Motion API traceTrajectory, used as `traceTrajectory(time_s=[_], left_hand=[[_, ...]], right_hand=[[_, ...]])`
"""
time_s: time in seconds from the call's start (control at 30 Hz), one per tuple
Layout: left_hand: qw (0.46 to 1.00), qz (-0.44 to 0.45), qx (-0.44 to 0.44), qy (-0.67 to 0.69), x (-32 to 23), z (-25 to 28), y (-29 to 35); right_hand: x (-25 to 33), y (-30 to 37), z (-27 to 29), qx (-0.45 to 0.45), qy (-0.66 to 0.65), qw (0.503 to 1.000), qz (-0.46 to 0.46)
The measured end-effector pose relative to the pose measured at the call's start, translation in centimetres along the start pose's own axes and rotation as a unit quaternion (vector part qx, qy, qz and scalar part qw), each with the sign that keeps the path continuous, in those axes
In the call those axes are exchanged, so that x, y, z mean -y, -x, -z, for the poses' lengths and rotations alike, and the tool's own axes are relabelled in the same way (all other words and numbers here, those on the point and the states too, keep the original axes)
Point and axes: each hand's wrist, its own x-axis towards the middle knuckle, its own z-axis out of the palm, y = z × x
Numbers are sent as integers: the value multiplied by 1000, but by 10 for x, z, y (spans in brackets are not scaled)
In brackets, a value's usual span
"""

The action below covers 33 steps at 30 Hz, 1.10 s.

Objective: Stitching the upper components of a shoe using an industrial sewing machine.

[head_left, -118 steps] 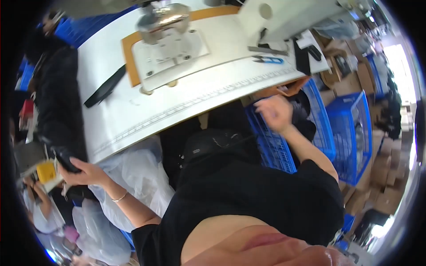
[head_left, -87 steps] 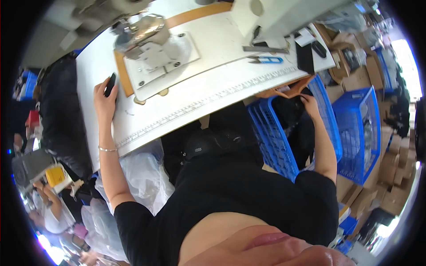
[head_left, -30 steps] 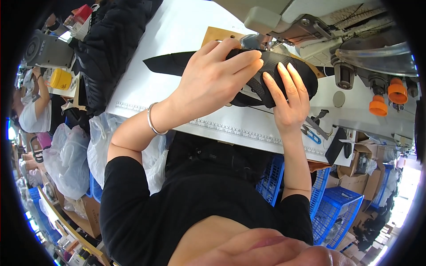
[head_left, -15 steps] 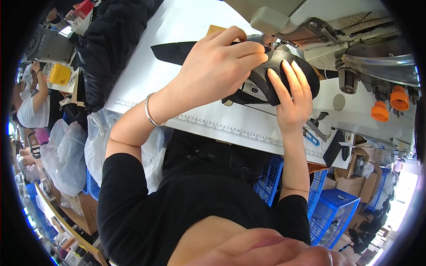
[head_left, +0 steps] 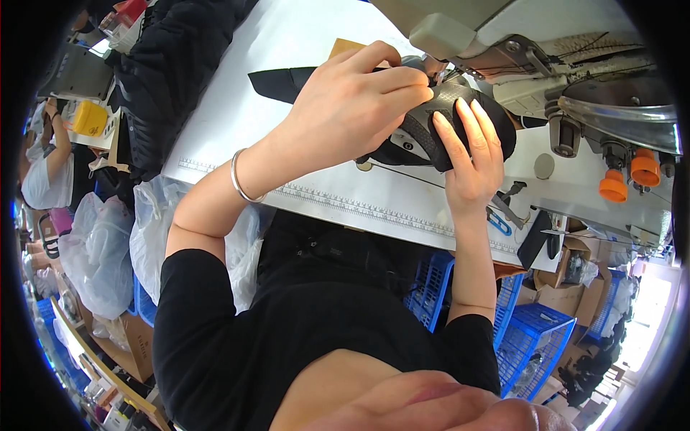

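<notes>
A black shoe upper (head_left: 417,136) with a textured grey panel lies under the head of a sewing machine (head_left: 496,61). A flat black tail of material (head_left: 277,84) sticks out from it to the left. My left hand (head_left: 363,97) is closed, thumb and fingers pinched at the upper's edge close to the machine's needle area. It covers part of the piece. On the right side of the upper, my right hand (head_left: 471,154) holds it with fingers laid over the top. The right thumb is hidden behind the piece.
A ruler strip (head_left: 359,208) runs along the front edge of the white table (head_left: 215,122). Blue-handled snips (head_left: 499,223) lie right of my right wrist. Black garments (head_left: 162,86) are heaped at left; plastic bags (head_left: 100,251) hang below. Blue crates (head_left: 535,345) stand below right.
The view has shifted slightly. The upper's black tail sits a little further right over the table. Both hands stay on the upper with nearly the same grip.
</notes>
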Motion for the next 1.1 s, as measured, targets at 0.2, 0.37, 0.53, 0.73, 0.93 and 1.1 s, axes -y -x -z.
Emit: traceTrajectory(time_s=[0.2,0.37,0.53,0.73,0.93,1.1], left_hand=[[1000,13,-27,9,5,-10,1],[999,16,-33,7,4,-12,5],[999,18,-28,3,2,-11,7],[998,-18,-53,12,3,-9,-3],[988,100,-60,101,0,-6,-14],[996,30,-42,68,2,-10,-1]], right_hand=[[-3,-4,0,-5,0,1000,-6],[-1,-2,-2,-5,2,1000,-14],[1,1,-2,-11,1,1000,-15],[11,-2,-4,-40,15,999,-9],[19,-3,-5,-51,-1,999,-3],[19,-3,-2,-42,8,999,-4]])
